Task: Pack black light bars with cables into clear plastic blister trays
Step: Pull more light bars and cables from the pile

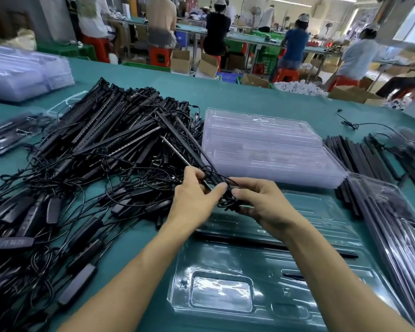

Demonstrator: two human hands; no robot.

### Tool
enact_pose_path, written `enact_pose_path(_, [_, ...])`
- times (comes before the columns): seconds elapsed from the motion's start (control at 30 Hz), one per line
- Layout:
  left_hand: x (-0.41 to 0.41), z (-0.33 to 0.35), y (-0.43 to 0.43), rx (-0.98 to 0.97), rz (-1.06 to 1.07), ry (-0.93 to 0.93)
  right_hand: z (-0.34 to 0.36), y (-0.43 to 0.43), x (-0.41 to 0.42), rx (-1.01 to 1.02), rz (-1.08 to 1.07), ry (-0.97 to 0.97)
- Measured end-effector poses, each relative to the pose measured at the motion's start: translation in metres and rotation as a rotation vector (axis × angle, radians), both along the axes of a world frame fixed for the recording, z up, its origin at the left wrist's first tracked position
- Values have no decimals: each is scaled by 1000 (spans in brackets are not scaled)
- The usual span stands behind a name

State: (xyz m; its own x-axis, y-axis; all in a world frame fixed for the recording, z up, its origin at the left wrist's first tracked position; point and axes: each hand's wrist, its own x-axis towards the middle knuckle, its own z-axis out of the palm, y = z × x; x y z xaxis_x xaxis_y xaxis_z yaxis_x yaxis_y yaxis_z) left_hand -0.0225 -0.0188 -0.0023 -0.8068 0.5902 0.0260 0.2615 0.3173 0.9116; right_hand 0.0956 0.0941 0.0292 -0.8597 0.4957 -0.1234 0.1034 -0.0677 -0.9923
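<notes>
A big tangled heap of black light bars with cables (86, 152) covers the left of the green table. My left hand (192, 200) grips the near ends of a few light bars (177, 133) that rise away toward the heap. My right hand (259, 204) pinches the bundled black cable (228, 202) hanging at those ends. Both hands hover above an open clear blister tray (225, 293) lying in front of me, with one thin black bar (273, 245) lying across it.
A stack of clear trays (261, 144) sits behind my hands, another stack (22, 73) at far left. Loose black bars (359, 159) and filled trays (398, 226) lie at right. Several seated workers fill the benches beyond the table's far edge.
</notes>
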Motion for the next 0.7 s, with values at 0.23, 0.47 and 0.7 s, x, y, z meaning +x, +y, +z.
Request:
enact_pose_path(0.23, [4, 6, 10, 265, 17, -358, 6, -19, -1, 626, -191, -185])
enact_pose_path(0.47, [-3, -3, 8, 431, 13, -394, 17, -36, -3, 403, -159, -295])
enact_pose_path(0.7, [-10, -4, 8, 602, 26, -636, 7, -43, -10, 33, -263, -112])
